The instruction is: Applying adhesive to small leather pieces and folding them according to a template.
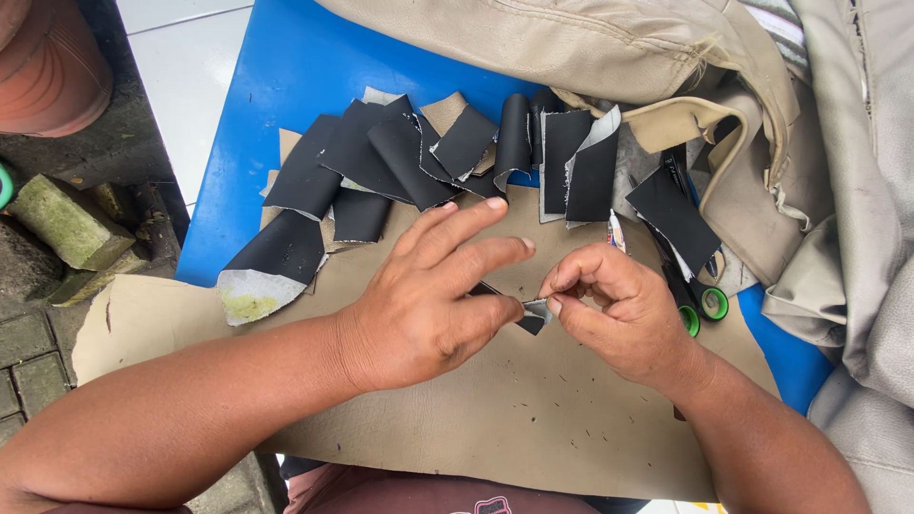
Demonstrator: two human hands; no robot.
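- A small black scrap of leatherette (529, 316) sat pinched between your two hands, just above the tan sheet (533, 419) spread over the blue table (286, 76).
- Your left hand (428, 305) gripped the scrap's left edge with thumb and a lower finger; the other fingers (476, 217) were splayed out straight above it.
- Your right hand (619, 309) was curled tight, thumb and forefinger nipping the scrap's pale right corner.
- Beyond your hands, a row of black cut pieces (400, 162) lay overlapped along the tan sheet's far edge, several curled and showing grey backing.
- Green-handled scissors (700, 303) lay just right of your right hand, partly under a black piece.
- A beige seat cover (590, 43) was heaped at the table's far right.
- A terracotta pot (48, 67) stood on the ground, far left.
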